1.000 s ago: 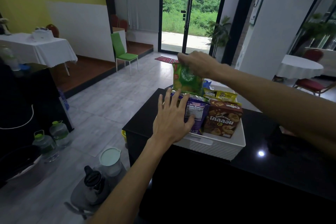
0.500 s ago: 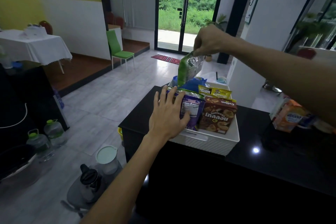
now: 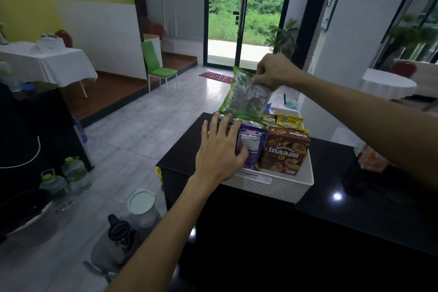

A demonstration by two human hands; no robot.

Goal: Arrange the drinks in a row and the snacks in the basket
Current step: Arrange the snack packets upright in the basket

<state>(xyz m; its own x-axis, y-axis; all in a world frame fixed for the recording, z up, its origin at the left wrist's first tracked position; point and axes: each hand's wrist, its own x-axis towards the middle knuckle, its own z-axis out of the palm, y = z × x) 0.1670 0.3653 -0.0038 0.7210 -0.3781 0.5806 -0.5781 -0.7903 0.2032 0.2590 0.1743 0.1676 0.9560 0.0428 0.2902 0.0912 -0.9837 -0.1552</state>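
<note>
A white basket (image 3: 272,184) stands on the black counter (image 3: 331,220), filled with snacks. My right hand (image 3: 276,71) pinches the top of a green snack bag (image 3: 244,97) and holds it tilted just above the basket's far left part. My left hand (image 3: 220,149) lies flat with spread fingers against a purple snack bag (image 3: 253,147) at the basket's near left. To the right of that bag stands a brown biscuit box (image 3: 284,152), with a yellow packet (image 3: 288,122) behind it.
An orange carton (image 3: 372,160) sits on the counter to the right, partly hidden by my right arm. On the floor to the left are a white-lidded jug (image 3: 142,206), a dark kettle (image 3: 118,234) and two water bottles (image 3: 64,180). A green chair (image 3: 157,69) stands further back.
My right hand has turned the green bag and brought it lower, down to the top of the basket. My left hand stays pressed on the purple bag.
</note>
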